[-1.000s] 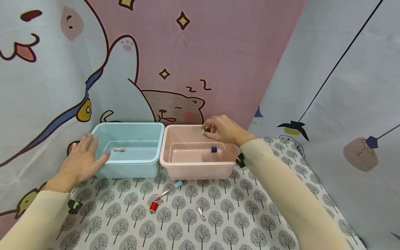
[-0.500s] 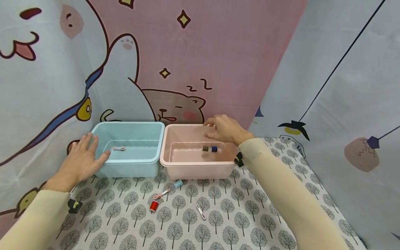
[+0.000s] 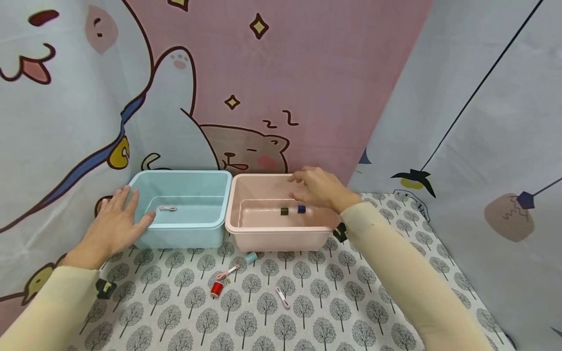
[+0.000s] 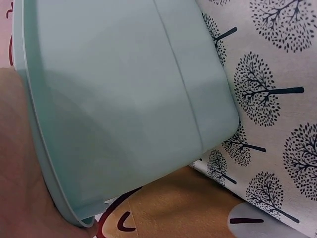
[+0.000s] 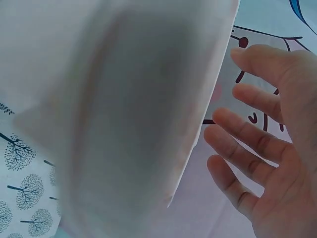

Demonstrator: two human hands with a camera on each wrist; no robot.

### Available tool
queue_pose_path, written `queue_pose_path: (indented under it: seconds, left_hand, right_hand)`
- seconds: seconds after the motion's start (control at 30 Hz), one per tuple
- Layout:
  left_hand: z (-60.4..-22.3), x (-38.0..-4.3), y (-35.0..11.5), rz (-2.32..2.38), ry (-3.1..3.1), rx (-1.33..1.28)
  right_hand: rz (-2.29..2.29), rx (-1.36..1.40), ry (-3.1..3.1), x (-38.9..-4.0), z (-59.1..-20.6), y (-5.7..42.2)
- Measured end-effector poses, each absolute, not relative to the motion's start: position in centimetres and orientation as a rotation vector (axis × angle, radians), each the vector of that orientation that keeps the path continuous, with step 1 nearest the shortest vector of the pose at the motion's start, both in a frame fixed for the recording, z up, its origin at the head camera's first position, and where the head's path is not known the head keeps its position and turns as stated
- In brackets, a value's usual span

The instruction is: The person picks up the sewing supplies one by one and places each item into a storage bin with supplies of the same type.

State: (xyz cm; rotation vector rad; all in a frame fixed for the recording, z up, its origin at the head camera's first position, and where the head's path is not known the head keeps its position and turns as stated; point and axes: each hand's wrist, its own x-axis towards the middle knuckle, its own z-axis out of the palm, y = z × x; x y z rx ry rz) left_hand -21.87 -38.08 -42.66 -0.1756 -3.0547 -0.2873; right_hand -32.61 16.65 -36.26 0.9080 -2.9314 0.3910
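My right hand (image 3: pixel 318 187) hovers over the right part of the pink bin (image 3: pixel 281 238); its fingers are spread and hold nothing, as the right wrist view also shows. On that bin's floor lie a dark green thread spool (image 3: pixel 284 211) and a dark blue thread spool (image 3: pixel 301 209), slightly apart. Against the left rim of the light blue bin (image 3: pixel 180 237) rests my left hand (image 3: pixel 115 224), fingers straight. Inside this bin is a small whitish clip-like tool (image 3: pixel 168 208), too small to name surely. The left wrist view shows the blue bin's outer wall (image 4: pixel 114 99) close up.
In front of the bins, on the tree-print cloth (image 3: pixel 246 326), lie a light blue spool (image 3: pixel 250 258), a red thread spool (image 3: pixel 216 289), a pink-and-white clip-like tool (image 3: pixel 227 272) and a white one (image 3: pixel 282 298). A cartoon-print curtain (image 3: pixel 329 73) hangs right behind the bins.
My right hand has let go of the dark green spool, which dropped into the pink bin and rolled slightly left, away from the dark blue one. The left hand stays put.
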Motion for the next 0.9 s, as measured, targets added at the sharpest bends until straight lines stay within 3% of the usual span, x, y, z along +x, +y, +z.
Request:
queue_pose_path:
  seconds: [0.9]
  left_hand:
    - [-42.7,-21.7,-37.9,-0.289,-3.052,-0.165]
  right_hand:
    - [0.354,0.968,-2.785,-27.7,-38.1,17.8]
